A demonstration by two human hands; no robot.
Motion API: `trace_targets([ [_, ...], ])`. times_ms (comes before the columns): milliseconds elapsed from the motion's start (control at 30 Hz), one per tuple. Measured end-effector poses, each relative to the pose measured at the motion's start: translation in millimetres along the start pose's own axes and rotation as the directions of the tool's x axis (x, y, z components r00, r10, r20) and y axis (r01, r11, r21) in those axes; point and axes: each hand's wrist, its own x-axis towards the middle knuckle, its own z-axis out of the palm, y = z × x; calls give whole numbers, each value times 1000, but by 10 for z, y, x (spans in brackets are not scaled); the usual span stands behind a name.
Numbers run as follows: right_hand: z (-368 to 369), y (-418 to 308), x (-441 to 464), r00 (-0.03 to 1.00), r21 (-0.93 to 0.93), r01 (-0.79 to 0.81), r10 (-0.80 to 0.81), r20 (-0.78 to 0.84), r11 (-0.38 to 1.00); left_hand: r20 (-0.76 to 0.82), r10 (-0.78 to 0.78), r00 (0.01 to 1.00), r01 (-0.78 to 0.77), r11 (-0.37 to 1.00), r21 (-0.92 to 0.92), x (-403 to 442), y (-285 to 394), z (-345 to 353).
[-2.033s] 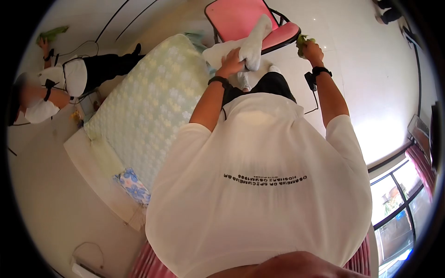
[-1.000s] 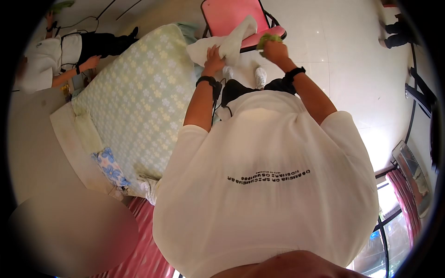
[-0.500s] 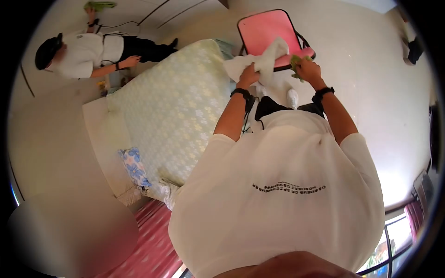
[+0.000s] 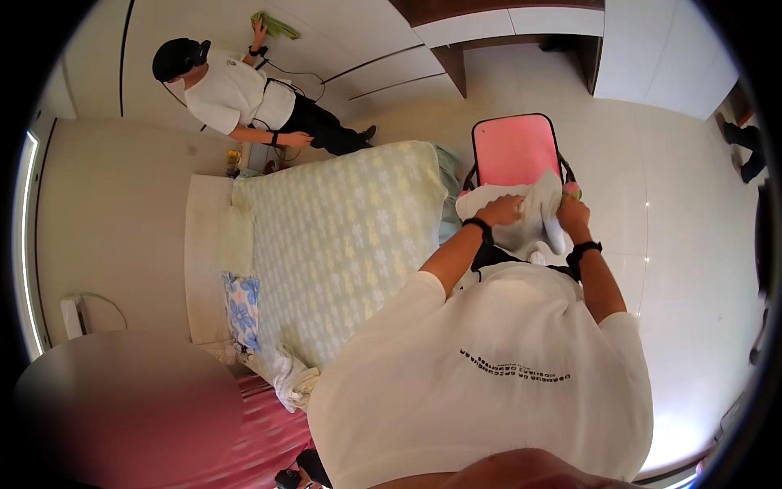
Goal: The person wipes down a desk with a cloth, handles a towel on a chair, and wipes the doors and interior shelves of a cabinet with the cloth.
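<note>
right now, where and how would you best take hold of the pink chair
I'd grip the pink chair by the top rim of its backrest, coming from above, fingers hooked over the far edge. That dark frame looks narrow and is uncovered, while the white cloth, left hand and right hand crowd the seat side.
</note>
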Motion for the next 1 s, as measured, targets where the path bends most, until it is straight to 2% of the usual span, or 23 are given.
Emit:
trace_targets([
  [67,27,-58,-41,998,-38,50,-49,40,998,-81,127,989,-118,987,108,-314,-90,23],
  [100,21,-67,-24,993,-75,97,-91,79,992,-91,127,988,-118,987,107,-386,-86,-3],
  [167,-7,12,7,991,-89,100,-91,99,991,-37,-7,999,14,982,188,-532,-107,-39],
  [233,-194,146,44,988,40,89,-93,125,995,-46,-49,998,57,980,193,-552,-182,-11],
  [267,-189,277,105,993,0,31,-31,117,1000,-53,-78,996,88,973,213,-545,-211,27],
  [300,-206,357,151,992,-3,35,-35,120,999,-60,-104,993,115,966,233,-528,-212,53],
  [367,-188,481,212,982,-47,-28,37,186,999,-49,-130,990,138,962,237,-477,-221,115],
  [400,-358,275,85,996,-30,47,-44,73,998,-32,-153,988,156,956,249,-461,-220,156],
  [467,102,128,185,985,-119,156,-146,86,981,-7,-170,985,167,957,237,-444,-236,180],
  [500,145,-18,121,970,-182,241,-234,58,953,-10,-191,982,188,956,224,-386,-247,175],
  [533,17,-176,35,951,-185,302,-283,120,935,-15,-202,979,200,956,213,-333,-295,217],
  [567,-24,-112,20,951,-191,300,-278,134,935,-3,-200,980,197,959,202,-331,-285,259],
  [633,-73,-53,134,973,-74,197,-185,140,978,1,-247,969,241,945,221,-294,-276,213],
  [667,-5,80,231,985,-59,100,-90,150,993,-14,-233,972,231,952,201,-302,-288,223],
  [700,-27,197,206,983,-69,97,-84,164,993,-1,-232,973,228,955,189,-352,-290,296],
  [767,-82,338,309,986,-70,118,-109,128,990,-45,-212,976,217,962,165,-324,-322,260],
  [833,-94,265,228,980,-99,125,-107,168,987,-56,-213,975,219,963,158,-340,-335,292],
  [900,9,106,182,962,-230,234,-191,194,945,-41,-235,971,239,958,161,-301,-324,265],
  [933,46,96,151,939,-239,338,-310,149,910,-53,-240,969,246,957,153,-288,-319,262],
  [967,50,122,169,934,-242,353,-325,148,904,-40,-237,971,241,960,145,-290,-321,272],
  [1000,31,135,204,949,-204,298,-267,165,933,-29,-235,972,237,962,138,-284,-329,254],
])
